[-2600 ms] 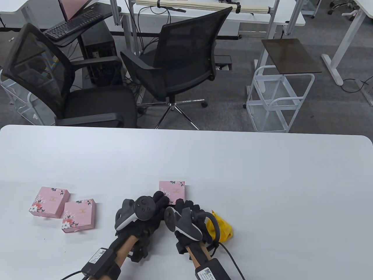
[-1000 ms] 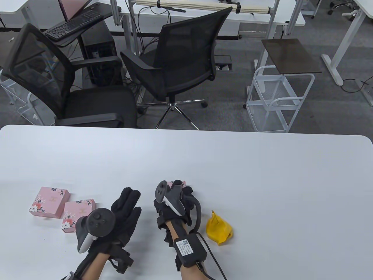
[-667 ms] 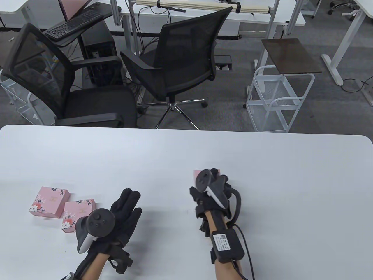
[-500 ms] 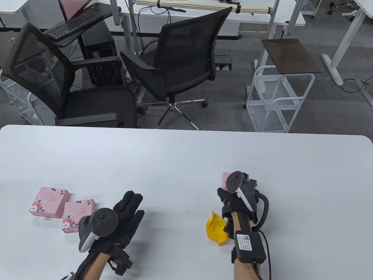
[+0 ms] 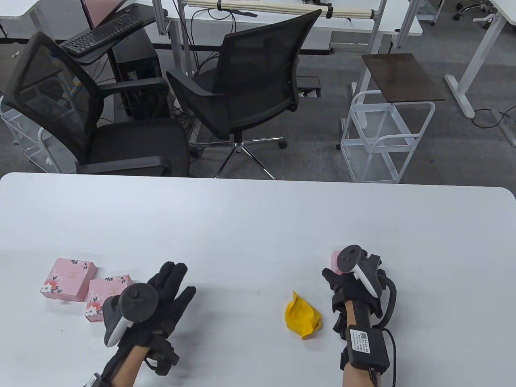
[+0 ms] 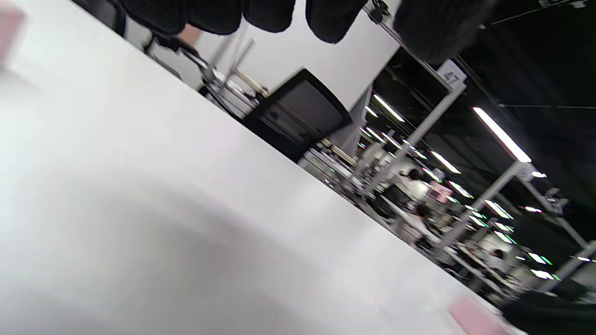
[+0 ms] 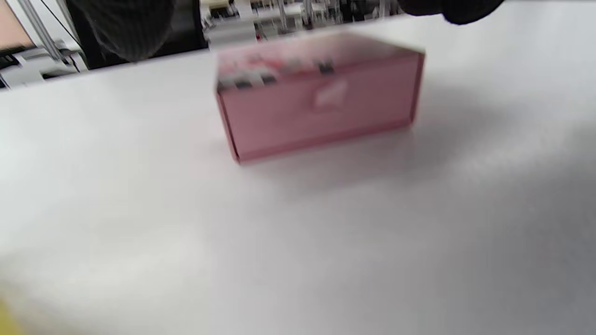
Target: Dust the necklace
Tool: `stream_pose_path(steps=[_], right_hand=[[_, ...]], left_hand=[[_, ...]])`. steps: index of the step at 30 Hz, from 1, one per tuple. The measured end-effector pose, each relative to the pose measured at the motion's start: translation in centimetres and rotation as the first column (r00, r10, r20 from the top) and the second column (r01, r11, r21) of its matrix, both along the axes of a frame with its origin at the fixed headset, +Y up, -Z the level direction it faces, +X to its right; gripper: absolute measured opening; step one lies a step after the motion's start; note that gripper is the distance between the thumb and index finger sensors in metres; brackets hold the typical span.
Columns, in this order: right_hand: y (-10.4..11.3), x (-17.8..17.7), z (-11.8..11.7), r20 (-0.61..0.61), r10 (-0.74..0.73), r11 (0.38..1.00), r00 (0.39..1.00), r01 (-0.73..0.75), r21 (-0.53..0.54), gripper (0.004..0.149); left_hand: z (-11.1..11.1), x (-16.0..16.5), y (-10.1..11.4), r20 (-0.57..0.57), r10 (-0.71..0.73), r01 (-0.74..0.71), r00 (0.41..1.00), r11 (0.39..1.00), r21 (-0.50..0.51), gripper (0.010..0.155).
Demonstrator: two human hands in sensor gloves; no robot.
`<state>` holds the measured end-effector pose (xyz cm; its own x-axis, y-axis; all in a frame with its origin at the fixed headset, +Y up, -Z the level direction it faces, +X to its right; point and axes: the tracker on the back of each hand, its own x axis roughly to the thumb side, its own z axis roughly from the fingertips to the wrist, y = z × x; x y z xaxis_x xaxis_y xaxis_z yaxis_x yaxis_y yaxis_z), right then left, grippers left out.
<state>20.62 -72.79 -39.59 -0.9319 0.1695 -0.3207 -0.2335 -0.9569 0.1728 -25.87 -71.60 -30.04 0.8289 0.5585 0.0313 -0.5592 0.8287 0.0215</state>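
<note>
My right hand (image 5: 354, 278) has carried the pink box (image 7: 321, 95) from the middle of the desk (image 5: 258, 217) over to the right, past the yellow cloth (image 5: 302, 316), and it now sits on the desk surface. My left hand (image 5: 161, 298) has let go of the box and pulled back left, fingers straight, near the other two boxes (image 5: 86, 288).

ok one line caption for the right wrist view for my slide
Blurred pink floral box resting closed on the white table, gloved fingertips just above it.
</note>
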Motion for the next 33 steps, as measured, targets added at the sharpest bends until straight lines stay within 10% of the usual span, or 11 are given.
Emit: stream_pose_path(steps=[8,20,33], right_hand=[[5.2,-7.3,4.7,-0.246,-0.052,0.948,0.968,0.125,0.293,0.082],[4.0,-12.0,9.8,-0.398,-0.074,0.890,0.914,0.240,0.387,0.075],[2.9,-12.2,10.4,-0.420,-0.097,0.899,0.902,0.261,0.351,0.072]], left_hand=[[-0.3,-6.8,-0.4,-0.341,-0.139,0.113,0.930,0.989,-0.096,0.085],[-1.5,-8.4,-4.3,-0.298,-0.379,0.152,0.876,0.804,-0.574,0.097],[-1.6,-6.7,-3.4,-0.313,-0.414,0.229,0.855,0.842,-0.488,0.102]])
